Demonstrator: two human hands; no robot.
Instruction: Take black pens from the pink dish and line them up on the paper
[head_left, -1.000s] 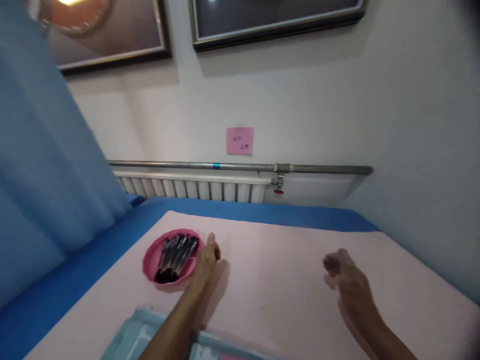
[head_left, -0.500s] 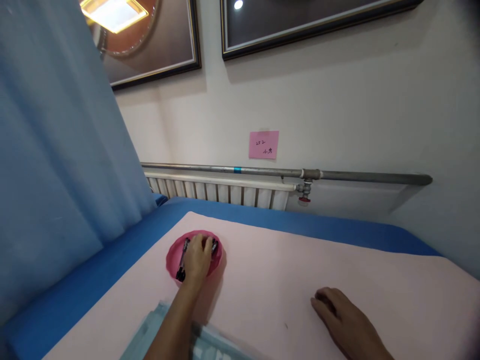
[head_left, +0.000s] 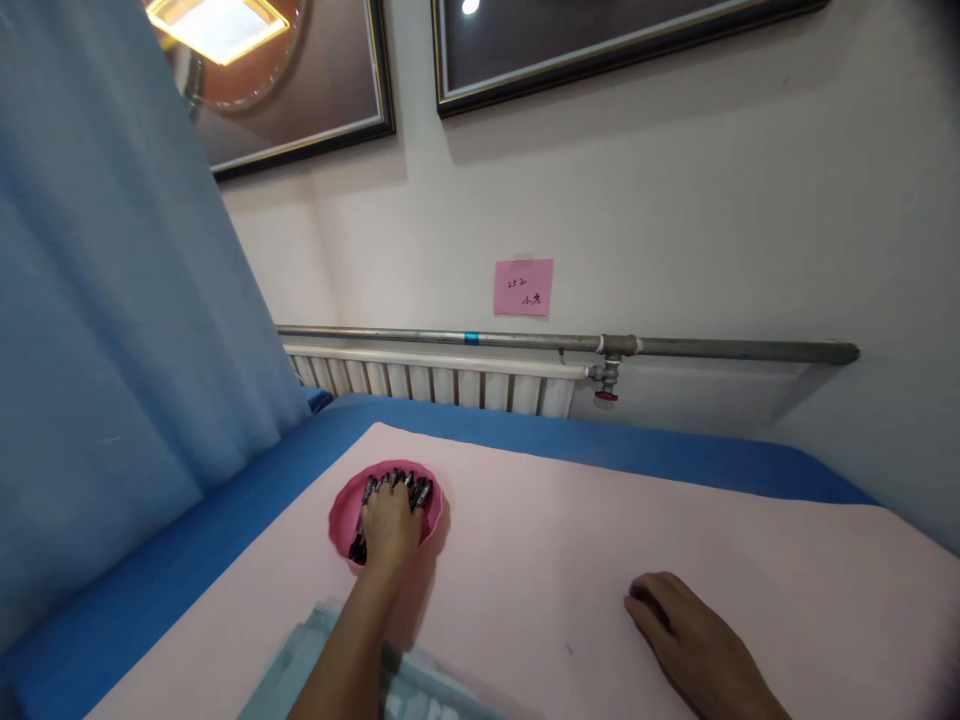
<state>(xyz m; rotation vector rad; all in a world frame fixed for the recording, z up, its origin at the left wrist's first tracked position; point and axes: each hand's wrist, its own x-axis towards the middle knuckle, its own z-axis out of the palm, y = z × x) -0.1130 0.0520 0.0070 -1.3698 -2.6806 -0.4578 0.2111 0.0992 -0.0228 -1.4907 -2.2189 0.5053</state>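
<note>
A round pink bowl (head_left: 339, 513) with a scalloped rim holds several black pens (head_left: 424, 490) lying side by side. My left hand (head_left: 391, 527) reaches into it from above, its fingers bent down over the pens and closed on them. The hand covers the middle of the bunch, so only the pen ends stick out at the far side and lower left. Well to the right, my right hand (head_left: 686, 630) rests on the pink sheet (head_left: 525, 560), fingers curled in and thumb close to the index finger. I see nothing in its grasp.
Under my left forearm lies a pale teal plastic packet (head_left: 289, 665). The sheet covers a blue bed (head_left: 637, 455) along the wall. A blue curtain (head_left: 127, 300) hangs at left. Behind the bed run a radiator (head_left: 442, 385) and metal pipe (head_left: 720, 349) with a red-handled valve (head_left: 605, 397).
My left hand has drawn slightly back toward me within the bowl, and more pen ends now show beyond its fingers. My right hand has stayed in place.
</note>
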